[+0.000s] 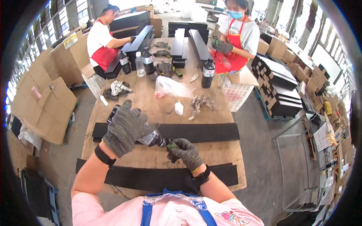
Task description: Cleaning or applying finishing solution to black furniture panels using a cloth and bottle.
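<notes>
My left hand [126,130], in a grey knit glove, is wrapped round a plastic bottle [150,138] with a dark neck. The bottle lies tilted, its neck pointing right. My right hand [184,152], gloved alike, is closed at the bottle's mouth on a small green object [172,146]; the fingers cover most of it. Beneath my hands a long black board [200,132] lies across the wooden table [160,160]. A second black board [141,179] lies nearer me, partly behind my forearms.
Beyond the boards are a crumpled rag [203,104], a small white bottle [178,108], a plastic bag [171,87] and a dark labelled bottle [208,74]. Two people in red aprons work at the far end beside stacked black boards [141,39]. Cardboard boxes [45,109] stand left.
</notes>
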Motion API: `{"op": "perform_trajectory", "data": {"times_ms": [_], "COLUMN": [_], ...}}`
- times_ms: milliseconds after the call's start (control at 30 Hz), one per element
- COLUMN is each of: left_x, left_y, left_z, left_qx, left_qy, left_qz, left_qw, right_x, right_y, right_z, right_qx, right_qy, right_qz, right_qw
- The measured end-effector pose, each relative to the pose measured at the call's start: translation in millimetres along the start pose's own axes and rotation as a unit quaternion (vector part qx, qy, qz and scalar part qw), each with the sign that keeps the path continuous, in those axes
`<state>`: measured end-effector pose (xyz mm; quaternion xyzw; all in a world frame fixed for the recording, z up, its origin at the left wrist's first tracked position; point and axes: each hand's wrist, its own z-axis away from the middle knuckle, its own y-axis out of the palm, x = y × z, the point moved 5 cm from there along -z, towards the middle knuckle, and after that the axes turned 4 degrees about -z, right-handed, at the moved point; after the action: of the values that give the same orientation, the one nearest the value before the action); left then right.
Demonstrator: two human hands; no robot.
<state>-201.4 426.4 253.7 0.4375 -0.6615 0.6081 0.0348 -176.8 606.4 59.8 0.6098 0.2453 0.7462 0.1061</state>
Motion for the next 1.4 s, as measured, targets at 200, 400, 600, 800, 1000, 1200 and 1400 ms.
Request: {"op": "perform_trajectory", "data": {"times_ms": [200, 400, 600, 800, 1000, 1200, 1400], "left_x": [24.8, 41.5, 71.2, 69.6, 51.0, 53.3, 18.2], "left_y": [21.8, 215.4, 337.2, 412.3, 325.4, 211.3, 111.9], "left_z": [-1.4, 10.6, 5.4, 8.4, 17.0, 49.5, 75.4], "left_qx": [-0.057, -0.196, -0.203, -0.286, -0.221, -0.277, -0.226], "left_qy": [-0.085, -0.362, -0.496, -0.362, -0.538, -0.489, -0.521], "left_qz": [0.24, 0.755, 0.679, 0.887, 0.637, 0.687, 0.64], "left_qw": [0.965, 0.51, 0.502, 0.022, 0.507, 0.46, 0.518], "right_x": [11.4, 14.6, 12.9, 22.9, 17.2, 15.9, 7.7], "right_y": [-3.0, -6.5, -19.7, -10.8, -20.0, -7.0, -23.1], "right_z": [1.3, 0.1, 4.7, 7.7, 9.2, 4.4, -3.6], "right_qx": [-0.007, -0.037, -0.037, -0.055, -0.019, 0.027, 0.048], "right_qy": [-0.018, -0.024, -0.002, 0.002, -0.005, -0.037, -0.068], "right_qz": [-0.102, -0.158, -0.19, -0.146, -0.12, -0.165, -0.087], "right_qw": [0.995, 0.986, 0.981, 0.988, 0.993, 0.985, 0.993]}}
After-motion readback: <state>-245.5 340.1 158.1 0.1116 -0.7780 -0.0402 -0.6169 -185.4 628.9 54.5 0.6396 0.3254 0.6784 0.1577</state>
